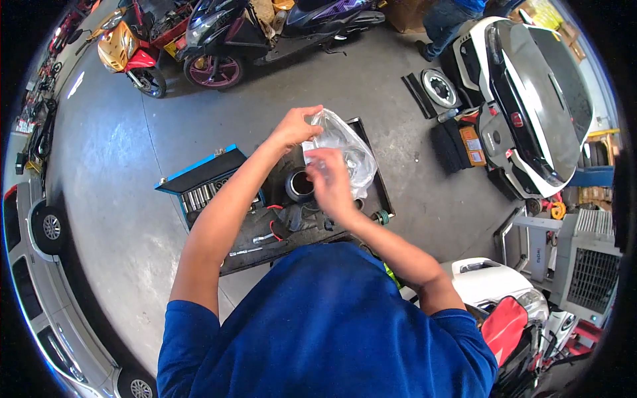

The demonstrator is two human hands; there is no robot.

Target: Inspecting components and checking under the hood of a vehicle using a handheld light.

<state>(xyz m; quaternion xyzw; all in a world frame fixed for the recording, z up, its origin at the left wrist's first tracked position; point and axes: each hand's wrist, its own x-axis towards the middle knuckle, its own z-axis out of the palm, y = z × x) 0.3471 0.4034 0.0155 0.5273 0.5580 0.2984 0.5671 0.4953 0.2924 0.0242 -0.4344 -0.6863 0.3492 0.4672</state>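
My left hand (296,127) is closed in a pinch on the upper edge of a clear plastic bag (357,156) and holds it raised over the tray. What the bag contains is hard to make out through the creased film. My right hand (330,180) is in front of the bag's near side, its fingers bent and smeared by motion. I cannot tell whether it grips anything. Just left of my right fingers stands a dark metal cylinder (300,186) with a round open top.
An open blue socket case (199,172) lies left on the dark tray (379,182). A ratchet (265,237) and an extension bar (245,251) lie near its front. Scooters (212,69) stand beyond, a white car (524,99) at right, a silver vehicle (50,278) at left. Another person (448,26) stands far right.
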